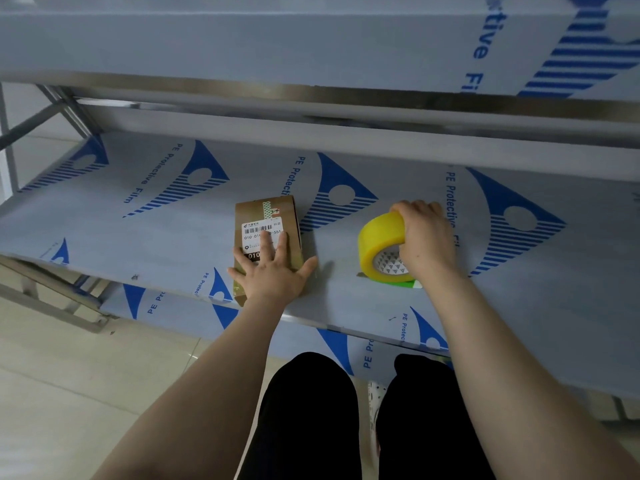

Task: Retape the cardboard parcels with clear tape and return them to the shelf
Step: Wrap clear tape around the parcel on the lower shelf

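The cardboard parcel [250, 211] lies flat on the middle shelf [156, 230], near the front edge, with its near corner slightly overhanging that edge. The shelf is covered in pale protective film printed with blue triangles and lettering. A white barcode label [258, 227] faces up on the parcel's top, and a short strip of green-patterned tape [267, 208] sits beyond it towards the far end. The left hand [273, 271] lies palm down on the near half of the parcel. It is fully open: the fingers are straight and spread, the fingertips reach the label, and the thumb extends past the parcel's right edge. It presses or rests on the top and grips nothing. The right hand [424, 237] is closed around the tape roll [377, 242], its fingers curled over the top of the rim. The roll looks yellowish and stands on edge on the shelf, well to the right of the parcel, with its patterned white core facing the camera. A small green piece [410, 284] shows at the roll's base; what it is cannot be determined. An upper shelf [277, 46] with the same film overhangs the area. Below the shelf are the person's black-clad legs [308, 410] and a pale tiled floor [86, 368].
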